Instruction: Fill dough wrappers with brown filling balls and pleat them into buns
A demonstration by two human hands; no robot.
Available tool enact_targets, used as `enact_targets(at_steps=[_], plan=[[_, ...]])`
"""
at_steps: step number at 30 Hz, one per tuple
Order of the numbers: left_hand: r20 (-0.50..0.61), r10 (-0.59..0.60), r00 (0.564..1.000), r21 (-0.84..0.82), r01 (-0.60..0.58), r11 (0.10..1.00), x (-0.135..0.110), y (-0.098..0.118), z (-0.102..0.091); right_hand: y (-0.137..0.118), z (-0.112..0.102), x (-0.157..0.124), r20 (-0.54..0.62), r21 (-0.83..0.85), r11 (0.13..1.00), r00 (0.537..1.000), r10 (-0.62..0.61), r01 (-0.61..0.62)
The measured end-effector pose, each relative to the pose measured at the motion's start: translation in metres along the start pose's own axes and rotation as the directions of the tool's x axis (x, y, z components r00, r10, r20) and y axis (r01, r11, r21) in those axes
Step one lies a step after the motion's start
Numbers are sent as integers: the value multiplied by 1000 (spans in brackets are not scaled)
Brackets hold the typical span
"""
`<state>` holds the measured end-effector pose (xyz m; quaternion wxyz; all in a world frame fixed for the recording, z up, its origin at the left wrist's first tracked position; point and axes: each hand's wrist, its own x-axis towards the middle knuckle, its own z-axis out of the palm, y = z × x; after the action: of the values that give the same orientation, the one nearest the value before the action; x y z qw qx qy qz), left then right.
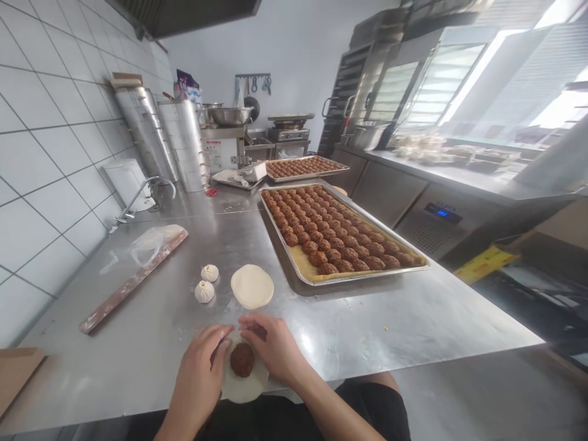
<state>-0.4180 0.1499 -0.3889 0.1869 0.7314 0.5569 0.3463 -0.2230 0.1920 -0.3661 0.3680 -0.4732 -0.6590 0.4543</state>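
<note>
At the near edge of the steel table (367,331), a round dough wrapper (245,384) lies with a brown meatball (242,359) on its middle. My left hand (202,373) pinches the wrapper's left rim with curled fingers. My right hand (271,349) pinches the rim on the right and far side. Just beyond them lies a bare flat dough round (252,285). Two finished pleated buns, one (210,272) behind the other (204,291), sit to its left.
A large tray (294,260) filled with several rows of meatballs sits to the right, a second tray (304,166) farther back. A floured wooden board (133,278) lies at the left by a faucet (144,196). Steamer stacks (184,144), a mixer and bowls stand behind.
</note>
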Motion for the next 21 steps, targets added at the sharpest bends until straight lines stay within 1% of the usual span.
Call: enact_targets(at_steps=[1,3,6,9,12,14,17,18,20,21], plan=[[52,-18,998,-36,20,999,7,-2,-3,0,1,-2,2,2,1000,1000,-5,5],[121,-44,992,-88,55,995,18,-3,-6,0,2,-7,-15,-7,1000,1000,-5,5],[161,-83,983,-108,101,989,27,1,-8,0,6,-17,-79,-82,997,997,-4,-2],[185,-89,979,-118,112,987,26,9,-9,2,13,-26,-112,-198,980,992,-52,29],[163,-67,984,-105,85,991,14,15,-7,4,20,-31,-127,-278,959,987,-100,61],[110,-16,994,-70,23,997,4,17,-1,5,21,-30,-140,-277,959,985,-105,63],[21,106,994,-25,-105,994,-7,15,10,2,16,-28,-151,-202,979,987,-48,17],[6,130,992,-23,-129,991,-9,13,12,0,14,-27,-145,-169,986,989,-21,-4],[7,139,990,-29,-139,990,-9,9,15,-4,9,-28,-113,-106,994,994,10,-22],[19,137,990,-34,-136,990,-9,7,16,-5,7,-29,-89,-81,997,996,1,-8]])
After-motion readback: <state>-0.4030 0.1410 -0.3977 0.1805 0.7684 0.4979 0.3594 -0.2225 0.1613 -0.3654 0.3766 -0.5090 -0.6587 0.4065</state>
